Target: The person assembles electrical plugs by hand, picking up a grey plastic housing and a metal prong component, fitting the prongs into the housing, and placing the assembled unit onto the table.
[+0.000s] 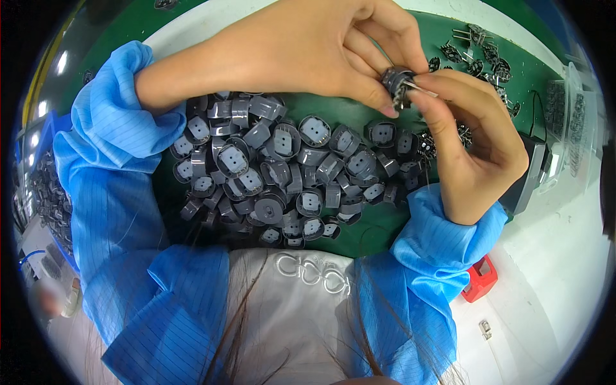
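My left hand (pixel 321 54) reaches across from the left, thumb and fingers closed around a small dark grey round plastic housing (pixel 391 77). Against that housing, my right hand (pixel 478 128) pinches a small part with metal prongs (pixel 420 88) between thumb and forefinger. The fingertips partly cover where the two pieces meet, so I cannot tell whether they are joined. Below my hands lies a heap of similar grey housings (pixel 282 167), many showing a pale inner face with holes. Beyond my right hand, small black parts with metal pins (pixel 475 64) lie scattered.
The heap rests on a green mat (pixel 369 234) over a white table (pixel 552 269). At the right are a dark box (pixel 529 183) and a clear plastic tray (pixel 574 128) of small parts. A red plastic piece (pixel 481 280) sits beside my right sleeve. More grey parts (pixel 48 192) fill the far left.
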The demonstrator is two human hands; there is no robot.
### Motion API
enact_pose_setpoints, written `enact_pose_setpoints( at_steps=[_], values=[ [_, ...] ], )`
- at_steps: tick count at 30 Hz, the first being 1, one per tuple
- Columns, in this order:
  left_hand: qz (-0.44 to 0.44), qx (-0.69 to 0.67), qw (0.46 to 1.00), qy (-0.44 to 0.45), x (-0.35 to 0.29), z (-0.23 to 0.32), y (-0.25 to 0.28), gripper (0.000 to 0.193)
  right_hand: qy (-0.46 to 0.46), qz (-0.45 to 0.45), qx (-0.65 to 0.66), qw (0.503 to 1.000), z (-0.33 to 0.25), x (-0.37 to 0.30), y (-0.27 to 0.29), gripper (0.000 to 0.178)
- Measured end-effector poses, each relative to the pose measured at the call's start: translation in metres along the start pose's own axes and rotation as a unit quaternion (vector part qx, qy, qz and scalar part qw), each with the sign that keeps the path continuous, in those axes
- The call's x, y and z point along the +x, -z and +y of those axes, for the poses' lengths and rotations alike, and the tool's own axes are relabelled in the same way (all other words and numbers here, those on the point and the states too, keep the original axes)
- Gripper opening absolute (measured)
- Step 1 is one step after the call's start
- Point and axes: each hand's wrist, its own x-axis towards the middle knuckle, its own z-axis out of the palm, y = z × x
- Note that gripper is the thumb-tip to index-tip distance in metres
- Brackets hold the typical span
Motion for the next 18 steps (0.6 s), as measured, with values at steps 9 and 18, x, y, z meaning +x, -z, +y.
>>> enact_pose_setpoints(
  at_steps=[9, 18],
  values=[
    [0.033, -0.186, 0.932, 0.308, 0.004, 0.014, 0.0, 0.027, 0.029, 0.074, -0.12, 0.99, 0.0, 0.003, -0.011, 0.015],
    [0.033, -0.168, 0.95, 0.259, 0.001, 0.014, -0.002, 0.025, 0.087, 0.112, -0.185, 0.972, -0.002, 0.005, -0.017, 0.019]
  ],
)
